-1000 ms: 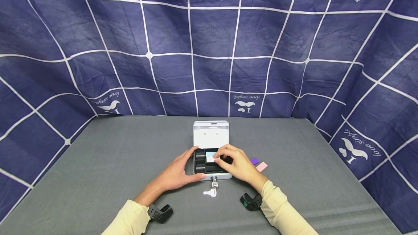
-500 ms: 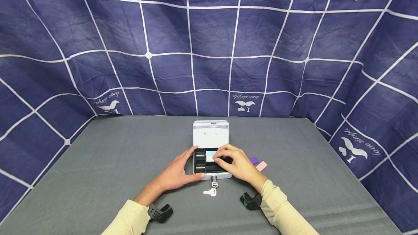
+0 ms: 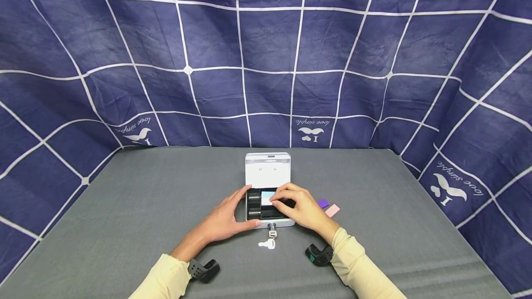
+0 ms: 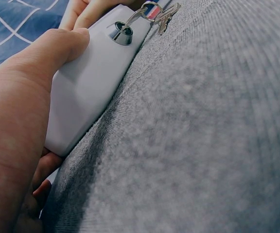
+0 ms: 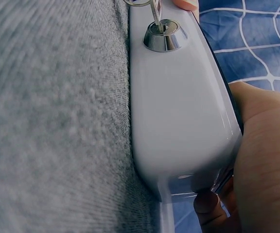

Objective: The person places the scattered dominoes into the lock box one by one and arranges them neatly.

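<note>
A small white cash box (image 3: 282, 223) stands with its lid (image 3: 268, 178) raised, showing a black compartmented tray (image 3: 254, 203). My left hand (image 3: 222, 221) grips the box's left side, thumb at the front edge and fingers toward the back corner. My right hand (image 3: 304, 206) reaches over the right part of the tray. Its thumb and index finger pinch the edge of a small light-blue and white flat block (image 3: 267, 196) in the middle compartment. The other right fingers hide the tray's right side. A key (image 5: 155, 13) sits in the front lock (image 5: 164, 39).
A second key (image 3: 268, 243) hangs from the lock on a ring and lies on the grey cloth surface (image 3: 166, 197). Right of the box lie a purple block (image 3: 323, 204) and a pink block (image 3: 332, 210). A blue gridded curtain (image 3: 266, 91) surrounds the back and sides.
The light-blue and white block has shifted slightly under the right fingertips, showing more blue and less of its white front. The left hand keeps its hold on the box.
</note>
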Available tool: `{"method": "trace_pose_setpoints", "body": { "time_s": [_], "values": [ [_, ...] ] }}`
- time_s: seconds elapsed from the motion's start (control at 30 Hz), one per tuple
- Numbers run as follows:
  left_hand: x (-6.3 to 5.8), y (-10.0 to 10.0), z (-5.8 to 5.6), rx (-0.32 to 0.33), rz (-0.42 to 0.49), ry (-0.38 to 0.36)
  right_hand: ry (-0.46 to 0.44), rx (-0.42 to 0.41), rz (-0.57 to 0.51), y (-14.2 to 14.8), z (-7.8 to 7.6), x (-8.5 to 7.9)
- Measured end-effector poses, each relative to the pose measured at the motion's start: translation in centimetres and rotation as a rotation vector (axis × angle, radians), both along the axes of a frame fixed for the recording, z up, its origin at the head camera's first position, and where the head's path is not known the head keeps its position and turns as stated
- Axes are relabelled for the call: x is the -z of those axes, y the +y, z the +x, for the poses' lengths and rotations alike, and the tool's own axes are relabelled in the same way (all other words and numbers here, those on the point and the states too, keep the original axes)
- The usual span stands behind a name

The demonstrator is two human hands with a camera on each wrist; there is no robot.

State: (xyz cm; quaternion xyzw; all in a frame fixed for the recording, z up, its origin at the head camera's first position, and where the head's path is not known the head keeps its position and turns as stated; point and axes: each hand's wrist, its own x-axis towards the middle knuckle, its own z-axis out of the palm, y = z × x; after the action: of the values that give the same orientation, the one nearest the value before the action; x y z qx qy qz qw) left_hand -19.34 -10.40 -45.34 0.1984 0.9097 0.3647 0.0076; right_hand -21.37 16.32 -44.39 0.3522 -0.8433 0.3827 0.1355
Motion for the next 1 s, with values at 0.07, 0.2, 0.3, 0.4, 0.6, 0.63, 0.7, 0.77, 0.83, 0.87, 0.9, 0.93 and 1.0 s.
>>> {"method": "trace_pose_setpoints", "body": {
  "time_s": [0.07, 0.2, 0.3, 0.4, 0.6, 0.63, 0.7, 0.77, 0.83, 0.87, 0.9, 0.93, 1.0],
  "values": [
    [0.01, 0.0, 0.01, 0.001, 0.0, 0.001, -0.001, 0.0, -0.003, 0.01, 0.0, 0.03],
    [0.07, 0.02, 0.06, 0.004, 0.004, 0.006, 0.007, -0.003, -0.015, 0.04, 0.0, 0.14],
    [0.13, 0.0, 0.14, 0.006, 0.009, 0.004, 0.006, -0.006, -0.019, 0.06, 0.0, 0.17],
    [0.18, -0.05, 0.17, 0.002, 0.01, -0.001, 0.002, -0.007, -0.02, 0.08, -0.06, 0.13],
    [0.02, -0.04, 0.11, 0.005, 0.008, 0.007, 0.012, -0.027, -0.038, 0.3, -0.25, -0.06],
    [0.0, -0.02, 0.09, 0.006, 0.008, 0.01, 0.015, -0.032, -0.04, 0.37, -0.31, -0.05],
    [0.0, 0.02, 0.05, 0.008, 0.004, 0.013, 0.017, -0.035, -0.044, 0.51, -0.38, -0.08],
    [0.06, 0.05, 0.0, 0.007, 0.001, 0.015, 0.016, -0.033, -0.046, 0.6, -0.43, -0.12],
    [0.12, 0.07, -0.02, 0.005, 0.002, 0.016, 0.014, -0.028, -0.046, 0.66, -0.45, -0.15],
    [0.15, 0.07, -0.03, 0.004, 0.0, 0.015, 0.013, -0.024, -0.046, 0.67, -0.44, -0.18],
    [0.16, 0.07, -0.04, 0.003, -0.001, 0.014, 0.013, -0.023, -0.045, 0.68, -0.46, -0.2],
    [0.18, 0.07, -0.03, 0.001, 0.0, 0.015, 0.016, -0.023, -0.045, 0.72, -0.48, -0.21],
    [0.2, 0.07, -0.03, 0.0, 0.002, 0.019, 0.022, -0.021, -0.046, 0.77, -0.55, -0.24]
  ]
}}
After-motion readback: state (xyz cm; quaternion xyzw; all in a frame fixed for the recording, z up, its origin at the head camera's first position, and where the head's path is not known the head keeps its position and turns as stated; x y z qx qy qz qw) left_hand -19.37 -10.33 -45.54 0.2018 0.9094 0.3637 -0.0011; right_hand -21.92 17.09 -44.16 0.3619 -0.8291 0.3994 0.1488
